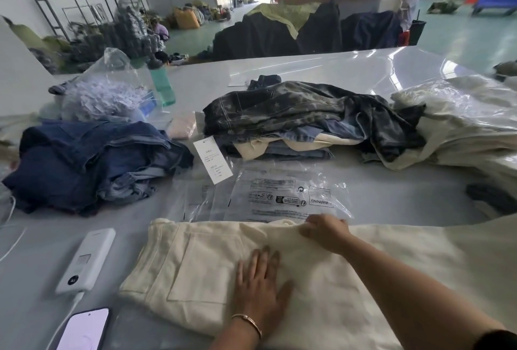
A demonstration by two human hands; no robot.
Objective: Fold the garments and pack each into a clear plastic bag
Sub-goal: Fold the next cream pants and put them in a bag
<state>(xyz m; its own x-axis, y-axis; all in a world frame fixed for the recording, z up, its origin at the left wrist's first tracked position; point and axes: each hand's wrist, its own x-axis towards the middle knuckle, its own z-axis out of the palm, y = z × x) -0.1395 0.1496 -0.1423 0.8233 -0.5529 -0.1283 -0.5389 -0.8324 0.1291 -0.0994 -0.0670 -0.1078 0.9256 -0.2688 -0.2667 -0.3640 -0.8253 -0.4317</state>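
Note:
A cream pair of trousers [201,263] lies flat on the grey table near me, back pocket facing up. My left hand [258,285] presses flat on its middle, fingers straight. My right hand [324,231] grips the cloth at the garment's far edge, fingers curled over a fold. Just beyond that edge lies a clear plastic bag [285,196] with a printed warning label, flat on the table.
A heap of blue denim [89,162] sits at left. A stack of dark and blue garments [305,123] lies behind the bag, with a white tag [212,159]. Cream garments [470,126] pile at right. A power bank [86,260] and phone [84,330] lie near left; a green bottle [162,84] stands behind.

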